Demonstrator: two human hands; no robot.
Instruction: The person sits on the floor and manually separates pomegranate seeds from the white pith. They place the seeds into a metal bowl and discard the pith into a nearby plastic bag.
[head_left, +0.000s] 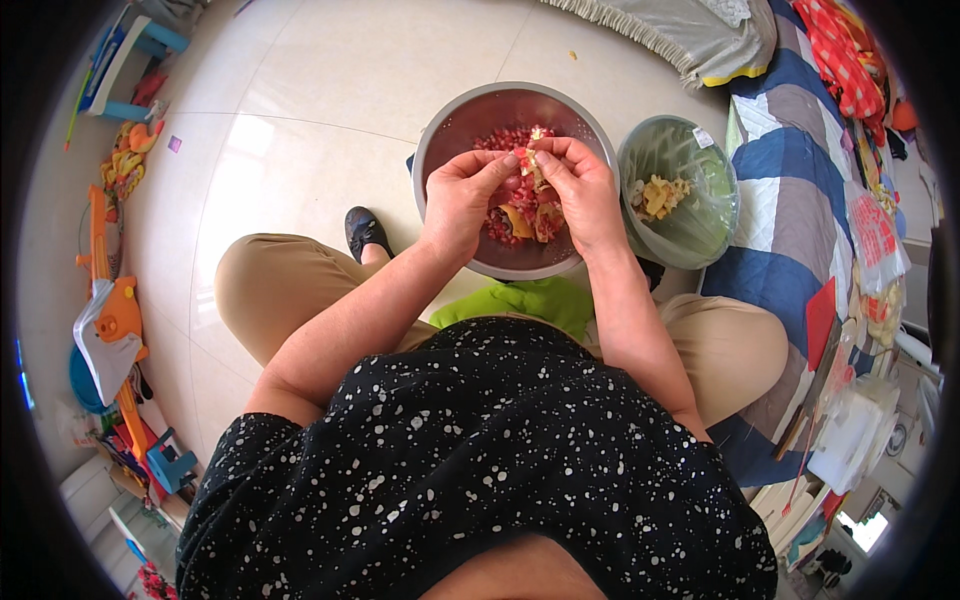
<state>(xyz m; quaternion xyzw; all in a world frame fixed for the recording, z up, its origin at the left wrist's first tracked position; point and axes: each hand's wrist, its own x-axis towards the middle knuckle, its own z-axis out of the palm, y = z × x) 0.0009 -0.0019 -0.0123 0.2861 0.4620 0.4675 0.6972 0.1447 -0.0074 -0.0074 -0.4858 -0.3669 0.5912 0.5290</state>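
A metal colander (442, 124) with perforated walls stands before me, holding loose red pomegranate seeds (495, 140). Above the seeds, my left hand (469, 199) and my right hand (585, 191) meet at a small chunk of pomegranate (531, 163) with pale membrane. The right thumb and fingers grip this chunk, and the left thumb and forefinger pinch at its red, seeded side. Larger pomegranate pieces with yellowish rind (517, 221) lie among the seeds below, partly covered by the hands.
Right of the colander stands a bin (679, 251) lined with a clear bag, with peel scraps (661, 196) inside. Beyond it runs a checked quilt (772, 165) on a bed or couch. Toys (120, 315) line the left wall. A green cushion-like thing (517, 304) lies between my legs.
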